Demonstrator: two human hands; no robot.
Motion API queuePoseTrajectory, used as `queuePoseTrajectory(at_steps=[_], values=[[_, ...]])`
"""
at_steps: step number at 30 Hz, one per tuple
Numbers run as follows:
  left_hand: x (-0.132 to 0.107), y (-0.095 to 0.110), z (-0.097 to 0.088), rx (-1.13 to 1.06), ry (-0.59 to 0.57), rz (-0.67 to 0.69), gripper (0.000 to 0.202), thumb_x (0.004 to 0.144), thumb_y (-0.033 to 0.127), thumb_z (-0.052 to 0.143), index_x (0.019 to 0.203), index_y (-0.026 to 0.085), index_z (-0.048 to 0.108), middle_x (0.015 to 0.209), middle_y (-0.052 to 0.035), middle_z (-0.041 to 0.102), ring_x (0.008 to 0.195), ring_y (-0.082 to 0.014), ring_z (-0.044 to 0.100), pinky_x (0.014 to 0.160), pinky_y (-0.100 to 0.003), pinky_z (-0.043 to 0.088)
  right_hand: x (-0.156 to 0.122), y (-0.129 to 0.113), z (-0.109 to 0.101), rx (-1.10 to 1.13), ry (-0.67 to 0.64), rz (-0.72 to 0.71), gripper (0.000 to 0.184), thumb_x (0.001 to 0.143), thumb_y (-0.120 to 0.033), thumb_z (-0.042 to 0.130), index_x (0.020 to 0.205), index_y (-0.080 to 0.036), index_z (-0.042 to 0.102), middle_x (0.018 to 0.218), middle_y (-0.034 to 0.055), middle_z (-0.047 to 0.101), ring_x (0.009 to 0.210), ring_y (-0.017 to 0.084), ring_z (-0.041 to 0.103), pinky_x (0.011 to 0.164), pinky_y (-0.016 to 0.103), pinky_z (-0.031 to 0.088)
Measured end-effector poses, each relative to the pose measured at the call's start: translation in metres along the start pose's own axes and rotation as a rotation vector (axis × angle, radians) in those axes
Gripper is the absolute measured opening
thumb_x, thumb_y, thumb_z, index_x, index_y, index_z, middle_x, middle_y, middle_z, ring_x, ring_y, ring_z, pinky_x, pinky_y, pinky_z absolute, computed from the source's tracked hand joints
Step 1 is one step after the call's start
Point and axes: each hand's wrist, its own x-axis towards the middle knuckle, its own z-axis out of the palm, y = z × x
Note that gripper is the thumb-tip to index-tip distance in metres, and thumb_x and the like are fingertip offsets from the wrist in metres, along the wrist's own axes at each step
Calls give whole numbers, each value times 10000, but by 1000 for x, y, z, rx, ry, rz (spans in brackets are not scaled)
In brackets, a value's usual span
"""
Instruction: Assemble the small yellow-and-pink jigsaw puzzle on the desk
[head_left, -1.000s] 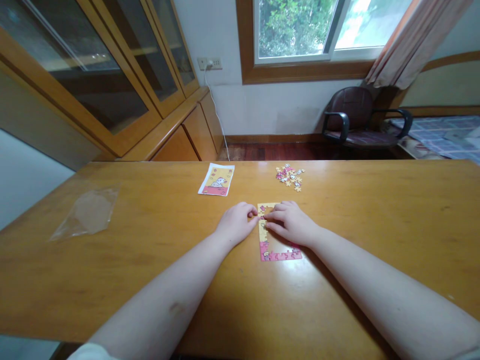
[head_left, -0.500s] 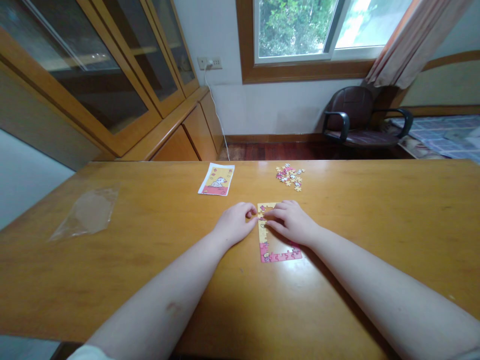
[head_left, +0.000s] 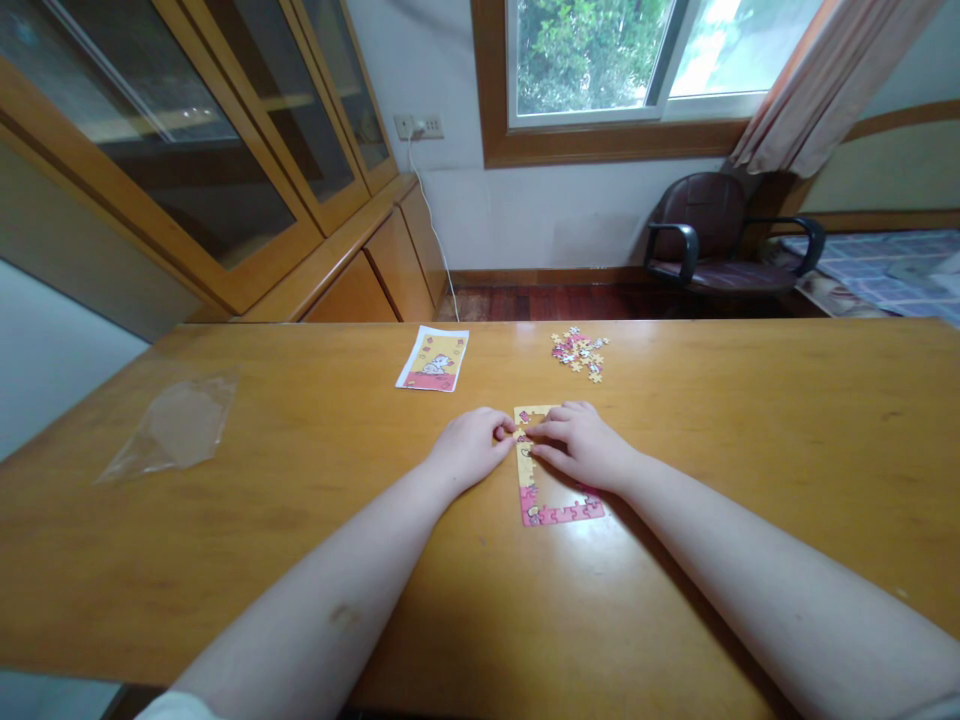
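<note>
A partly joined jigsaw puzzle (head_left: 555, 516), yellow above and pink below, lies on the table as a border around a bare middle. My left hand (head_left: 472, 448) is at its left edge, with curled fingers and the thumb and index finger closed on a yellow jigsaw piece (head_left: 520, 436) in the left column. From the other side, my right hand (head_left: 589, 447) reaches over the puzzle's upper right part and hides it. Its fingers are stretched and apart, and the fingertips touch the left column near the same piece.
Loose jigsaw pieces (head_left: 579, 352) lie in a pile beyond the puzzle. A reference picture card (head_left: 435, 360) with a white animal is at the back left of the table (head_left: 750, 430). A clear plastic bag (head_left: 176, 422) lies far left. Behind the table stands a chair (head_left: 705, 235).
Hardly anything differs. Both hands keep their places at the left column, and the puzzle's upper left corner has shifted very slightly left.
</note>
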Motion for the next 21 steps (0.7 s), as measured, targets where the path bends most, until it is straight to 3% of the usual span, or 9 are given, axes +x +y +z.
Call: queuePoseTrajectory(at_steps=[12, 21], values=[[-1, 3, 1, 85, -13, 3, 139, 767, 271, 572, 854, 202, 656, 871, -48, 679, 797, -202, 626, 702, -300, 471, 0, -1, -1, 19, 11, -29, 279, 920, -393, 544, 1101, -244, 694, 885, 60, 640, 868, 195, 523, 828, 360, 327], [-1, 4, 0, 102, 14, 17, 131, 779, 271, 565, 872, 205, 632, 860, -32, 663, 794, -192, 622, 706, -295, 471, -1, 0, -3, 8, 30, -129, 263, 923, -363, 540, 844, -209, 737, 750, 45, 616, 765, 171, 488, 773, 341, 313]])
